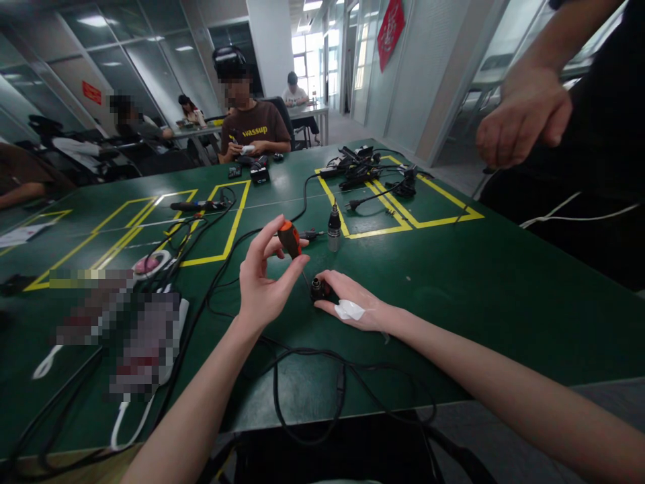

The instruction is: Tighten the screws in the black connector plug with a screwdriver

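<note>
My left hand [265,279] is raised above the green table [504,289] and pinches the orange and black handle of a small screwdriver [291,240]. The thin shaft slants down to a small black round part [317,289]. My right hand [353,299] rests on the table and holds that part with its fingertips. A white dressing [349,310] sticks to the back of my right hand.
Black cables [302,376] loop across the near table edge. An upright black and silver connector [334,227] stands just beyond my hands. More cables and plugs [363,168] lie far right. A standing person's hand [521,117] hangs at the upper right. Other people sit at the far side.
</note>
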`<action>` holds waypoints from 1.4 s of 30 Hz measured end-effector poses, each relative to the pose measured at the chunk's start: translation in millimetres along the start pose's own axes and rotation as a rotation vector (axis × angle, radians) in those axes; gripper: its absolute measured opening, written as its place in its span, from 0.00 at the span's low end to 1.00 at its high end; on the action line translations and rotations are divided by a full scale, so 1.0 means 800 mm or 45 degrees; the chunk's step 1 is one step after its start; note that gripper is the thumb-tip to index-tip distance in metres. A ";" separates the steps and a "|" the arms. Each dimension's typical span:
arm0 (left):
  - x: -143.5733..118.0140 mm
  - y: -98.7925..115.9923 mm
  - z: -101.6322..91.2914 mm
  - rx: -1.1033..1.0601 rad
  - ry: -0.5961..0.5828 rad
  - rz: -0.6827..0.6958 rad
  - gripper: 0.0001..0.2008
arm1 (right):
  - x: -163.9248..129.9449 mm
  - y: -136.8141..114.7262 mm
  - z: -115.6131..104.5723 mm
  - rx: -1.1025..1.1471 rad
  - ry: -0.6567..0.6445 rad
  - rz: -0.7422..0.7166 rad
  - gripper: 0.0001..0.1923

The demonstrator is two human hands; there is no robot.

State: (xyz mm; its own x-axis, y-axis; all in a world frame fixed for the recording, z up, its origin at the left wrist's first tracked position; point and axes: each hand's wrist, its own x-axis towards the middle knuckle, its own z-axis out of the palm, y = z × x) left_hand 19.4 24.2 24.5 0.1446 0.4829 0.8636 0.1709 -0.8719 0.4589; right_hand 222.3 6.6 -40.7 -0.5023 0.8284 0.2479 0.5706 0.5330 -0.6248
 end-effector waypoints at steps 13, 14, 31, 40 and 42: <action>0.000 0.000 -0.002 -0.066 -0.024 -0.008 0.31 | 0.000 0.000 0.001 -0.024 -0.009 0.023 0.15; 0.000 -0.001 -0.002 -0.042 -0.010 0.002 0.32 | 0.000 0.000 0.001 -0.023 -0.007 0.021 0.15; 0.000 0.001 0.001 -0.038 0.021 0.007 0.36 | 0.000 -0.003 -0.003 0.003 -0.027 0.036 0.16; -0.002 0.003 0.001 -0.094 -0.012 0.002 0.30 | -0.001 -0.001 -0.002 -0.003 -0.014 0.015 0.15; -0.001 0.003 0.001 -0.076 -0.007 0.005 0.29 | -0.001 -0.001 -0.002 -0.002 -0.014 0.016 0.15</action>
State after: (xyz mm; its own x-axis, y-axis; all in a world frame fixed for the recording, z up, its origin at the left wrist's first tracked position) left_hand 20.3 21.7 24.3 0.1504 0.4795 0.8646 0.1119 -0.8771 0.4670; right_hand 222.9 5.7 -39.1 -0.5021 0.8332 0.2317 0.5781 0.5226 -0.6266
